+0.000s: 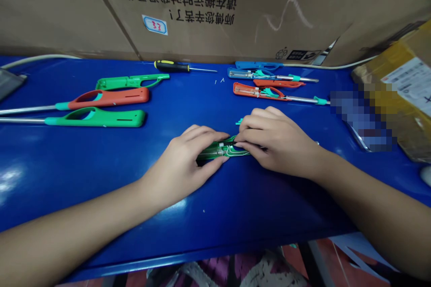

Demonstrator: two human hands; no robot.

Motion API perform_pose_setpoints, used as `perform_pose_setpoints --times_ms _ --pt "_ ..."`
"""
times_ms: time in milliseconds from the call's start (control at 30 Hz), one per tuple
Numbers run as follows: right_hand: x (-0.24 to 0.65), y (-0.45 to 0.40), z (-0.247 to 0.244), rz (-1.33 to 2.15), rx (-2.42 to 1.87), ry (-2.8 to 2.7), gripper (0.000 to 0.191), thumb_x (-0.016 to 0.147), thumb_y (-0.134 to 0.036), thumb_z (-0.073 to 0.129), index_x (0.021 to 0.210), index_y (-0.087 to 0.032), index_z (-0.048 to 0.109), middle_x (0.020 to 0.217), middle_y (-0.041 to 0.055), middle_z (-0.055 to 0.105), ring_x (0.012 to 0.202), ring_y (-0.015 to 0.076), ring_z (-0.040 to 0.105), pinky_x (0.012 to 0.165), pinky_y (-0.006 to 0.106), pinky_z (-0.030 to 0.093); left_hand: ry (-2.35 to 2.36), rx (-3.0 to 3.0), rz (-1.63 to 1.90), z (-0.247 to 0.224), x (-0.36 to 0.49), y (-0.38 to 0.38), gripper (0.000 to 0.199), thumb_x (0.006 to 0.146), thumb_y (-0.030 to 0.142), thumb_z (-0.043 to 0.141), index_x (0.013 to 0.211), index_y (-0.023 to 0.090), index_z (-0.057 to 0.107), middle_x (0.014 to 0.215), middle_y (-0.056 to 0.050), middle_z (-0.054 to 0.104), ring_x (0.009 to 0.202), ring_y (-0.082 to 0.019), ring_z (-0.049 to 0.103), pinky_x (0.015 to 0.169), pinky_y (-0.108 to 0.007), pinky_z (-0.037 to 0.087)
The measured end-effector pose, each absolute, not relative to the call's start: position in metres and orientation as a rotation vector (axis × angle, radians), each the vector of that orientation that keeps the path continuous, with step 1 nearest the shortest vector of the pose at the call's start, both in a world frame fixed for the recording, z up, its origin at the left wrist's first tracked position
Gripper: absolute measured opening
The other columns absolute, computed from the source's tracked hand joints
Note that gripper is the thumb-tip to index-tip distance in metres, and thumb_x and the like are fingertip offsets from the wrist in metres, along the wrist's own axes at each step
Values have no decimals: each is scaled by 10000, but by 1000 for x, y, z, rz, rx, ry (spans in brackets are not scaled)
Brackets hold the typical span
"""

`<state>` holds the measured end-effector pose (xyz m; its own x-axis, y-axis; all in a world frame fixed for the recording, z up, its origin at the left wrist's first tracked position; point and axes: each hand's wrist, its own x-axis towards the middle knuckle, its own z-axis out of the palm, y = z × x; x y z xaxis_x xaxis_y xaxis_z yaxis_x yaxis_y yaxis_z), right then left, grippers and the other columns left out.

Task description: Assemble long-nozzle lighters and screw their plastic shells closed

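Observation:
An opened green lighter point(213, 151) of the long-necked kind lies on the blue table, its white wires and inner parts showing. My left hand point(188, 161) grips its handle end between thumb and fingers. Over the other end, my right hand point(274, 136) has its fingertips pinched together at the wires and a small dark part; what exactly they hold is hidden. A small teal plastic piece point(239, 122) lies just behind my right fingers.
Left stand a green half shell point(133, 81), a whole orange lighter point(111, 97) and a whole green lighter point(101, 117). A screwdriver point(171, 67) lies at the back. Opened blue point(240, 73) and orange lighters point(245, 90) lie back right, near a taped box point(400, 94). Cardboard point(202, 40) walls the rear.

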<state>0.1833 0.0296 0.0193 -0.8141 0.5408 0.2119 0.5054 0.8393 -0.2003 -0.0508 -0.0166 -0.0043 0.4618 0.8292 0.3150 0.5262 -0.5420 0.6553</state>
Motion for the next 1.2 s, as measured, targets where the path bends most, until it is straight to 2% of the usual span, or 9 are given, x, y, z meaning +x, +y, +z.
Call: perform_pose_setpoints --times_ms 200,533,700,967,1200 --pt "179 26 23 -31 -753 -2864 185 958 -143 549 845 -166 693 875 50 655 797 204 450 706 358 282 1069 2320 886 -6 -50 -18 247 928 176 672 1172 172 714 1061 -71 727 987 -191 649 890 -342 560" --pt "177 25 21 -117 -705 -2902 226 968 -95 504 825 -178 659 854 49 648 783 206 418 692 359 259 1080 2271 873 -5 -49 -16 237 926 178 663 1159 183 709 1046 -71 736 969 -200 678 899 -363 572" --pt "176 25 19 -117 -680 -2899 223 974 -99 502 853 -169 675 860 49 649 786 207 424 694 356 259 1096 2270 872 -5 -49 -16 273 913 178 679 1185 171 694 1071 -63 734 953 -179 683 883 -324 565" --pt "181 25 26 -42 -745 -2851 230 1001 -267 544 914 -176 736 917 72 680 842 219 511 727 364 295 1175 2220 848 -6 -50 -17 438 874 206 722 1293 182 596 1132 -40 738 1007 -167 696 900 -289 560" --pt "181 24 21 67 -725 -2809 236 1019 -293 517 1076 -193 723 1033 71 694 888 215 536 744 361 319 1183 2137 850 -6 -51 -19 488 864 219 733 1311 205 538 1102 -9 732 995 -141 706 914 -247 542"
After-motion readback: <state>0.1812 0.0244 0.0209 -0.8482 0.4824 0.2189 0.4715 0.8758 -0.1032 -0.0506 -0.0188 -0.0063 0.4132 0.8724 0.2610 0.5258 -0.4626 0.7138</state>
